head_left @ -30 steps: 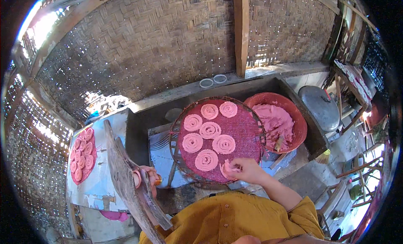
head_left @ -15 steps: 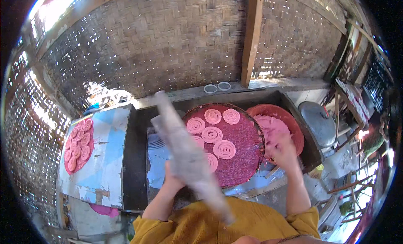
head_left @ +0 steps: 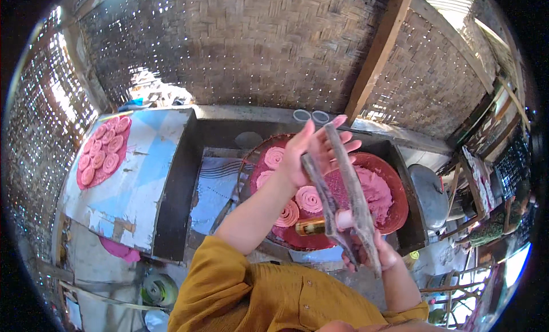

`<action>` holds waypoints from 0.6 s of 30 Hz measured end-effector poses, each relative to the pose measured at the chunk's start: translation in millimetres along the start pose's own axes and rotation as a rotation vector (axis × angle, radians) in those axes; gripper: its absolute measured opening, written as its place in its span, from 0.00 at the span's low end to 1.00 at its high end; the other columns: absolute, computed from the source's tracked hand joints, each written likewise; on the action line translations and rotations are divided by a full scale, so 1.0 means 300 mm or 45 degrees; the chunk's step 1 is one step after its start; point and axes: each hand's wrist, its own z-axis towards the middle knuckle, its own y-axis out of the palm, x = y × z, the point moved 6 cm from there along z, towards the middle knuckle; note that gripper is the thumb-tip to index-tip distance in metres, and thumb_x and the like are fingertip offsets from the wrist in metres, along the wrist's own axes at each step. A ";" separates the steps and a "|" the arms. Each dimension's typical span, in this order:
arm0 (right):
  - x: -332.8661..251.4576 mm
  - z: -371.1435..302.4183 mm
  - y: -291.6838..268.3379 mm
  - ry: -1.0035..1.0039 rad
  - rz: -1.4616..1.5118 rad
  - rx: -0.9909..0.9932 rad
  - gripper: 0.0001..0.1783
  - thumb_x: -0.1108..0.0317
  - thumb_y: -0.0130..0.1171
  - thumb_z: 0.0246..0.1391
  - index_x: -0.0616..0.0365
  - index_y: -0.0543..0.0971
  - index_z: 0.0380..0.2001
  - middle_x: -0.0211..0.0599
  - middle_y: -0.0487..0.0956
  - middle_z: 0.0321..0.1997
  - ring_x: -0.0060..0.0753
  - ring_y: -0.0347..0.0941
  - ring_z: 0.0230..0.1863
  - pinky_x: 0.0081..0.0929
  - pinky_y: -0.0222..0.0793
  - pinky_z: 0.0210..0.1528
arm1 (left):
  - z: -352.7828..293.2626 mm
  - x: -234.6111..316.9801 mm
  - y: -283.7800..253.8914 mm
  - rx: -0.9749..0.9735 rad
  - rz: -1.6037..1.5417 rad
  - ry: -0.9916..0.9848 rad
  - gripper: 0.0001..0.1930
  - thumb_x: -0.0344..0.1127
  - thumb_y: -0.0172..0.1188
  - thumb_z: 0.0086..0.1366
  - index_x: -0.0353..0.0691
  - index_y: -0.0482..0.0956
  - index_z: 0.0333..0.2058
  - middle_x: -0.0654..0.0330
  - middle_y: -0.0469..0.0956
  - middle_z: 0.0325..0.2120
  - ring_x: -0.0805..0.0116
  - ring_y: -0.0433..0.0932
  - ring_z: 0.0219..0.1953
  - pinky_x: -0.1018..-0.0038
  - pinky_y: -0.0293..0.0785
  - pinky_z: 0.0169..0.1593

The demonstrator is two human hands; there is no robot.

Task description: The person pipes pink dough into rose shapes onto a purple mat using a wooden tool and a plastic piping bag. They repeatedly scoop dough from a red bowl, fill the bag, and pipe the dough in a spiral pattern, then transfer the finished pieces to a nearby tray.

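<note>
A wooden press with two long handles point(head_left: 353, 186) is held up at a slant over the pink tray. Set between its arms are a gold-coloured metal cylinder point(head_left: 312, 226) and a pink lump of dough point(head_left: 345, 219). My right hand point(head_left: 386, 256) grips the press's lower end. Near the upper ends of the handles is my left hand point(head_left: 315, 150), fingers spread; I cannot tell whether its palm touches the wood. Beneath, coiled pink dough rounds point(head_left: 309, 199) lie on the round woven tray point(head_left: 243, 186), partly hidden by my left arm. Pink dough point(head_left: 374, 189) fills part of a red basin point(head_left: 405, 198).
More dough coils point(head_left: 114, 144) lie on a pink sheet on the blue-and-white board point(head_left: 143, 178) at left. Two small round dishes point(head_left: 302, 116) stand on the back ledge. A lidded metal pot point(head_left: 428, 198) is at right, and another person point(head_left: 503, 220) shows beyond.
My right hand has left the dough basin and now grips the press's lower end. My left hand has moved up and right with spread fingers. The press has swung right, and the view has shifted.
</note>
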 end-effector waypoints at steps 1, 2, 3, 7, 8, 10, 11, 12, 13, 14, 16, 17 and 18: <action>-0.034 -0.007 0.007 -0.035 -0.043 0.102 0.45 0.27 0.33 0.46 0.54 0.64 0.52 0.47 0.72 0.39 0.42 0.71 0.35 0.36 0.68 0.32 | 0.019 -0.015 -0.022 -0.036 0.031 0.016 0.34 0.60 0.46 0.59 0.43 0.56 0.57 0.55 0.71 0.40 0.54 0.67 0.51 0.58 0.58 0.58; -0.027 -0.007 -0.015 0.053 0.055 0.110 0.43 0.29 0.34 0.47 0.54 0.63 0.53 0.48 0.73 0.38 0.42 0.72 0.34 0.35 0.69 0.30 | 0.028 -0.029 -0.066 0.020 0.040 0.044 0.34 0.61 0.46 0.58 0.43 0.57 0.56 0.56 0.71 0.36 0.55 0.68 0.47 0.58 0.59 0.56; -0.020 -0.018 -0.053 0.133 0.157 0.126 0.42 0.30 0.36 0.49 0.55 0.62 0.53 0.48 0.73 0.37 0.41 0.73 0.33 0.34 0.69 0.29 | 0.039 -0.045 -0.109 0.071 0.047 0.059 0.34 0.62 0.46 0.58 0.44 0.58 0.55 0.58 0.71 0.33 0.56 0.70 0.44 0.58 0.60 0.55; 0.014 -0.024 -0.145 0.224 0.146 0.348 0.34 0.38 0.31 0.56 0.56 0.62 0.50 0.49 0.74 0.33 0.42 0.74 0.31 0.32 0.71 0.26 | 0.052 -0.092 -0.218 0.179 -0.104 0.103 0.34 0.64 0.44 0.57 0.44 0.59 0.53 0.61 0.72 0.25 0.61 0.70 0.32 0.62 0.64 0.46; 0.022 -0.019 -0.168 0.239 0.096 0.419 0.34 0.38 0.31 0.56 0.56 0.63 0.50 0.49 0.75 0.33 0.42 0.74 0.30 0.32 0.71 0.26 | 0.051 -0.099 -0.237 0.164 -0.154 0.112 0.35 0.65 0.44 0.57 0.44 0.59 0.53 0.61 0.71 0.24 0.61 0.70 0.32 0.63 0.63 0.45; 0.023 -0.007 -0.175 0.263 -0.012 0.423 0.32 0.40 0.30 0.57 0.57 0.64 0.49 0.49 0.75 0.33 0.41 0.75 0.30 0.33 0.71 0.26 | 0.039 -0.102 -0.277 0.176 -0.148 0.172 0.36 0.66 0.43 0.57 0.44 0.58 0.54 0.62 0.70 0.22 0.63 0.69 0.30 0.64 0.63 0.43; 0.023 0.001 -0.178 0.276 -0.064 0.422 0.32 0.41 0.30 0.58 0.57 0.65 0.48 0.49 0.75 0.33 0.41 0.75 0.29 0.33 0.72 0.26 | 0.035 -0.100 -0.299 0.168 -0.159 0.195 0.37 0.66 0.43 0.57 0.43 0.57 0.55 0.62 0.70 0.22 0.63 0.69 0.30 0.64 0.63 0.42; 0.024 0.009 -0.184 0.294 -0.109 0.388 0.31 0.41 0.31 0.58 0.58 0.65 0.48 0.49 0.75 0.32 0.41 0.75 0.28 0.33 0.72 0.26 | 0.030 -0.097 -0.316 0.160 -0.169 0.218 0.37 0.66 0.44 0.56 0.43 0.57 0.55 0.62 0.70 0.22 0.63 0.69 0.29 0.64 0.64 0.42; 0.026 0.015 -0.194 0.313 -0.152 0.353 0.31 0.42 0.32 0.58 0.59 0.66 0.47 0.48 0.76 0.32 0.40 0.75 0.27 0.33 0.72 0.27 | 0.013 -0.088 -0.308 0.304 -0.107 0.236 0.38 0.66 0.43 0.57 0.44 0.55 0.57 0.64 0.69 0.21 0.65 0.69 0.28 0.65 0.65 0.40; 0.028 0.018 -0.197 0.331 -0.195 0.318 0.31 0.43 0.32 0.59 0.59 0.67 0.47 0.48 0.76 0.31 0.39 0.75 0.27 0.33 0.72 0.27 | 0.007 -0.083 -0.310 0.258 -0.114 0.248 0.38 0.66 0.42 0.57 0.45 0.55 0.58 0.64 0.68 0.20 0.66 0.69 0.27 0.65 0.66 0.40; 0.026 0.023 -0.180 0.335 -0.208 0.320 0.30 0.44 0.33 0.59 0.61 0.67 0.46 0.46 0.76 0.30 0.37 0.75 0.25 0.32 0.72 0.27 | -0.003 -0.071 -0.316 0.165 -0.123 0.276 0.37 0.66 0.41 0.57 0.46 0.56 0.58 0.66 0.68 0.20 0.67 0.70 0.26 0.65 0.67 0.38; 0.024 0.025 -0.166 0.336 -0.216 0.319 0.30 0.44 0.33 0.59 0.61 0.68 0.45 0.45 0.77 0.29 0.36 0.75 0.25 0.31 0.72 0.27 | -0.015 -0.072 -0.319 0.187 -0.109 0.284 0.37 0.66 0.41 0.57 0.46 0.57 0.58 0.66 0.68 0.19 0.68 0.70 0.26 0.65 0.67 0.38; 0.011 0.013 -0.146 0.328 -0.201 0.355 0.30 0.44 0.34 0.59 0.62 0.68 0.45 0.44 0.77 0.29 0.35 0.75 0.25 0.30 0.72 0.27 | -0.030 -0.077 -0.317 0.209 -0.095 0.291 0.36 0.66 0.41 0.58 0.47 0.58 0.58 0.67 0.67 0.19 0.68 0.70 0.26 0.65 0.67 0.38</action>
